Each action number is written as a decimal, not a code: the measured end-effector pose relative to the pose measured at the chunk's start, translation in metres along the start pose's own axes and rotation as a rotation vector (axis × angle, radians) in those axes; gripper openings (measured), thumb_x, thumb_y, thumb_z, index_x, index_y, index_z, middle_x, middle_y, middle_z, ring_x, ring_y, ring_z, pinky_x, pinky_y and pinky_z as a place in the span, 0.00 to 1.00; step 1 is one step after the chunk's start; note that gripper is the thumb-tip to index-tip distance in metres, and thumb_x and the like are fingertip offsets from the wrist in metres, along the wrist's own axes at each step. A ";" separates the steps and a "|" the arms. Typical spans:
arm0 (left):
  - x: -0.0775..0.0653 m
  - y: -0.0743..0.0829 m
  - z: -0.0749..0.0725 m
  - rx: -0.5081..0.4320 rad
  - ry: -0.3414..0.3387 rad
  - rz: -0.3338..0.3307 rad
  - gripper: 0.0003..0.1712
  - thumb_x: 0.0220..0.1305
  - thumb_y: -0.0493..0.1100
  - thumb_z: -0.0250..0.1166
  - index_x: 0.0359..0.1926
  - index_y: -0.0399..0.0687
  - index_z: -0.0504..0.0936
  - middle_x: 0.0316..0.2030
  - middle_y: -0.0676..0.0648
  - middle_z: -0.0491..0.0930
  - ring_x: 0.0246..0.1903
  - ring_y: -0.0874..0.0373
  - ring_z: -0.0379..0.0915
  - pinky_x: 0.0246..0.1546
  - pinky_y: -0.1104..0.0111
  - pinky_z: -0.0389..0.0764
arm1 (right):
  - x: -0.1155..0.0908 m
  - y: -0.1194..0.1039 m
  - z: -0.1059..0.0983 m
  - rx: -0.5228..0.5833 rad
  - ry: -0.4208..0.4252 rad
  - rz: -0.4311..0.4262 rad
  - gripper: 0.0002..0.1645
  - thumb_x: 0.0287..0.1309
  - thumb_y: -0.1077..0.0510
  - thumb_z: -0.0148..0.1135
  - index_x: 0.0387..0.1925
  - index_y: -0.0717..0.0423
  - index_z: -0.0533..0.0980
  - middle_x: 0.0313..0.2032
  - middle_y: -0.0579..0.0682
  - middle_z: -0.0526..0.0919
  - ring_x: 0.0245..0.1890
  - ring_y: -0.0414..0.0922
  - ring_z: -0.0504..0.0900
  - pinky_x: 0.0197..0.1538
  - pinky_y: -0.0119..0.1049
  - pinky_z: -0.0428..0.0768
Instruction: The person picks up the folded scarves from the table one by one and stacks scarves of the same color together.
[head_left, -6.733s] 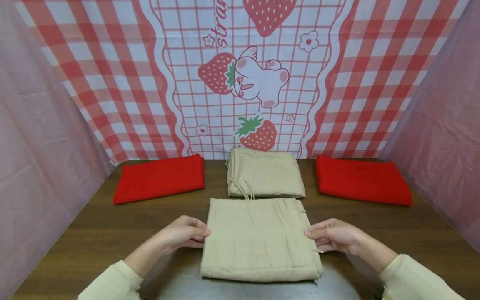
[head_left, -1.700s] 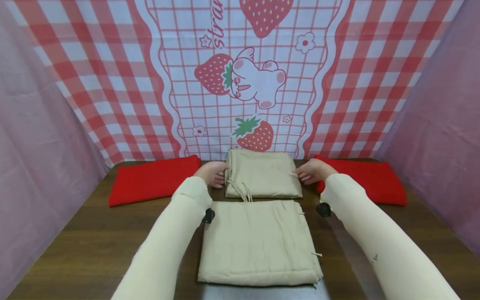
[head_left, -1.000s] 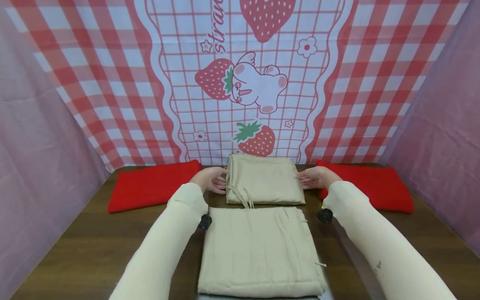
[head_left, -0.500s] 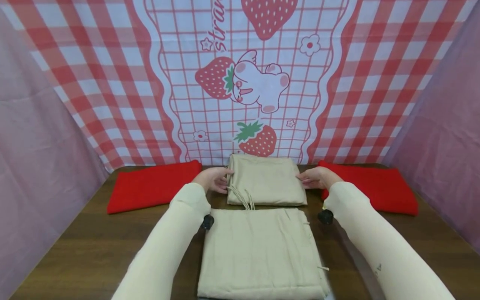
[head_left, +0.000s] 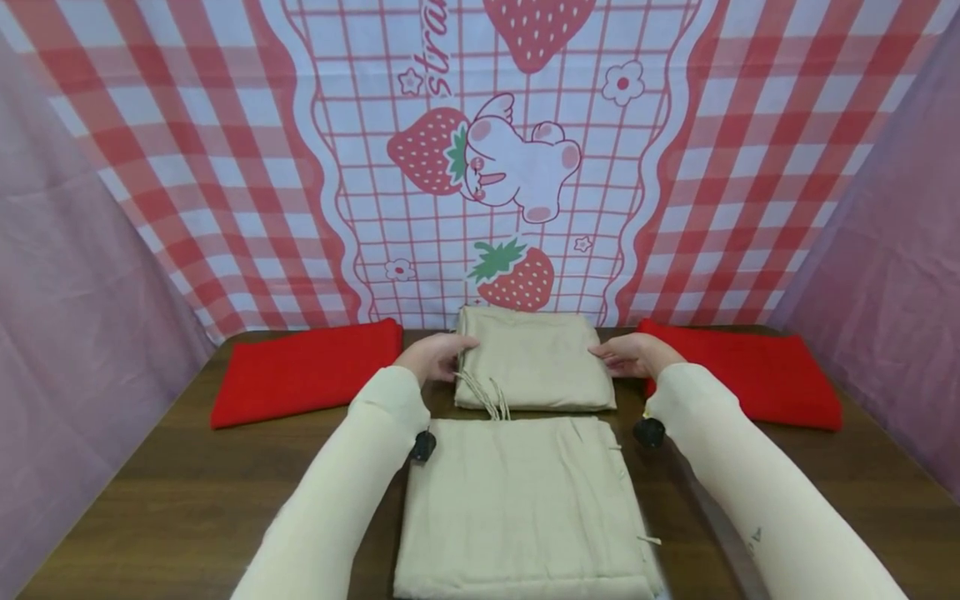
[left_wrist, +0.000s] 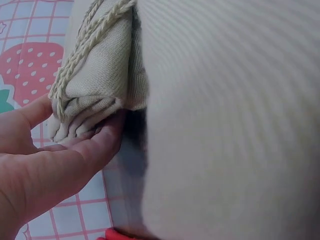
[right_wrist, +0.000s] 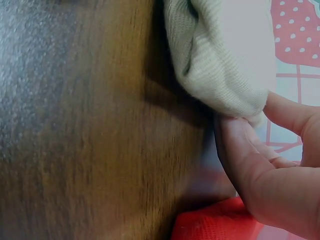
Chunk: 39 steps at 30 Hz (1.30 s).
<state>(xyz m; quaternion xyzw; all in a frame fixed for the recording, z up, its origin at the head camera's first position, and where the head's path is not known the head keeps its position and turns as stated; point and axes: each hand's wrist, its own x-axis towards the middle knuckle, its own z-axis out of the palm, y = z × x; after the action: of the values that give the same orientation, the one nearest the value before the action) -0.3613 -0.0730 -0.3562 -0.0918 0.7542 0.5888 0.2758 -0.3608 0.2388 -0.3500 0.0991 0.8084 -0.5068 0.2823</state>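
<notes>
A folded beige cloth [head_left: 536, 362] with braided cords [left_wrist: 95, 37] at its left side lies at the back middle of the table. At its left edge my left hand [head_left: 435, 357] grips it, thumb over the top and fingers tucked beneath, as the left wrist view shows. Opposite, my right hand [head_left: 637, 354] pinches the right edge between the thumb and the fingers under the fold [right_wrist: 220, 65]. Nearer to me lies a second, larger folded beige cloth [head_left: 525, 508]; my left sleeve and its black wrist camera overlap its left corner.
Folded red cloths lie at the back left [head_left: 307, 371] and back right [head_left: 750, 375]; my right hand is close beside the right one. Behind the dark wooden table [head_left: 165, 500] hangs a strawberry-print curtain [head_left: 517, 158]. Pink drapes [head_left: 75, 250] close in the sides.
Both hands have gone from the sides of the nearer beige cloth to the back one. Lately the left hand slid a little right, its thumb coming over the cloth's edge.
</notes>
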 end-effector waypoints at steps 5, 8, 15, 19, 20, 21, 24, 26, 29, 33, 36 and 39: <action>0.000 0.001 0.006 -0.004 -0.016 0.022 0.36 0.70 0.49 0.54 0.71 0.37 0.55 0.70 0.38 0.59 0.70 0.47 0.58 0.71 0.56 0.62 | 0.003 0.000 0.000 0.035 -0.019 0.015 0.28 0.69 0.52 0.49 0.61 0.68 0.62 0.61 0.62 0.64 0.47 0.42 0.71 0.40 0.23 0.80; 0.000 0.002 0.008 -0.002 -0.005 0.032 0.35 0.69 0.49 0.55 0.70 0.38 0.57 0.68 0.39 0.63 0.68 0.48 0.62 0.70 0.57 0.64 | 0.004 -0.001 0.000 0.051 -0.042 0.015 0.26 0.69 0.52 0.49 0.59 0.67 0.62 0.58 0.59 0.64 0.44 0.40 0.71 0.39 0.22 0.79; 0.001 0.005 0.015 -0.009 0.024 0.048 0.26 0.69 0.50 0.56 0.61 0.40 0.67 0.48 0.46 0.75 0.44 0.58 0.72 0.53 0.66 0.76 | 0.008 -0.004 0.004 0.062 -0.153 -0.023 0.34 0.71 0.50 0.45 0.66 0.69 0.54 0.57 0.58 0.68 0.40 0.36 0.75 0.42 0.25 0.80; 0.003 0.007 0.017 -0.010 0.027 0.037 0.25 0.68 0.50 0.57 0.59 0.40 0.69 0.42 0.49 0.73 0.38 0.60 0.70 0.46 0.69 0.75 | 0.012 -0.005 0.005 0.114 -0.161 -0.020 0.22 0.71 0.52 0.46 0.55 0.65 0.61 0.43 0.50 0.73 0.33 0.34 0.78 0.41 0.26 0.81; 0.003 0.007 0.017 -0.007 0.027 0.034 0.26 0.68 0.50 0.57 0.60 0.40 0.68 0.44 0.48 0.74 0.39 0.59 0.70 0.49 0.68 0.75 | 0.012 -0.005 0.005 0.117 -0.163 -0.021 0.21 0.71 0.52 0.46 0.54 0.64 0.62 0.41 0.49 0.73 0.33 0.34 0.79 0.41 0.27 0.81; 0.003 0.007 0.017 -0.005 0.023 0.034 0.27 0.68 0.50 0.56 0.62 0.40 0.67 0.47 0.47 0.74 0.41 0.59 0.71 0.52 0.67 0.75 | 0.012 -0.005 0.005 0.114 -0.162 -0.021 0.21 0.71 0.52 0.46 0.55 0.64 0.61 0.41 0.49 0.73 0.33 0.35 0.78 0.41 0.27 0.81; 0.001 0.006 0.017 0.004 0.012 0.038 0.32 0.68 0.51 0.56 0.67 0.40 0.63 0.60 0.43 0.71 0.53 0.55 0.71 0.64 0.61 0.70 | 0.013 -0.006 0.006 0.089 -0.160 -0.024 0.28 0.71 0.50 0.46 0.61 0.67 0.59 0.44 0.49 0.73 0.35 0.35 0.77 0.42 0.26 0.81; 0.001 0.005 0.017 0.015 0.001 0.039 0.34 0.68 0.52 0.55 0.69 0.41 0.59 0.67 0.42 0.65 0.61 0.52 0.67 0.69 0.58 0.64 | 0.014 -0.006 0.008 0.075 -0.172 -0.028 0.31 0.71 0.50 0.45 0.64 0.68 0.56 0.45 0.48 0.73 0.37 0.35 0.76 0.44 0.26 0.80; 0.003 0.005 0.023 -0.018 -0.009 0.033 0.38 0.68 0.52 0.55 0.72 0.40 0.54 0.71 0.41 0.58 0.67 0.50 0.61 0.72 0.58 0.60 | 0.018 -0.007 0.014 0.089 -0.190 -0.029 0.33 0.71 0.50 0.44 0.66 0.69 0.52 0.45 0.47 0.72 0.37 0.34 0.77 0.46 0.28 0.79; 0.007 0.006 0.031 -0.083 0.000 0.010 0.43 0.68 0.52 0.56 0.74 0.40 0.46 0.71 0.41 0.57 0.66 0.49 0.62 0.71 0.59 0.60 | 0.021 -0.006 0.021 0.115 -0.191 -0.016 0.35 0.71 0.50 0.43 0.68 0.69 0.49 0.50 0.51 0.70 0.42 0.38 0.76 0.53 0.32 0.77; 0.007 0.006 0.031 -0.079 0.003 0.006 0.44 0.67 0.52 0.56 0.74 0.40 0.46 0.70 0.41 0.58 0.66 0.49 0.61 0.72 0.58 0.59 | 0.022 -0.006 0.021 0.118 -0.212 -0.007 0.35 0.72 0.50 0.41 0.68 0.70 0.49 0.51 0.51 0.69 0.45 0.40 0.73 0.58 0.34 0.75; 0.008 0.005 0.031 -0.059 -0.020 0.008 0.42 0.67 0.54 0.56 0.73 0.40 0.51 0.69 0.41 0.60 0.68 0.49 0.60 0.72 0.56 0.58 | 0.023 -0.006 0.020 0.124 -0.239 -0.002 0.31 0.72 0.50 0.41 0.65 0.69 0.53 0.44 0.48 0.72 0.42 0.38 0.75 0.55 0.34 0.76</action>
<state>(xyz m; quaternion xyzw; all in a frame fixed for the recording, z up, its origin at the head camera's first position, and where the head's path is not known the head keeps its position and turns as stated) -0.3609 -0.0407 -0.3607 -0.0910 0.7340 0.6128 0.2781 -0.3750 0.2159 -0.3647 0.0547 0.7363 -0.5643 0.3693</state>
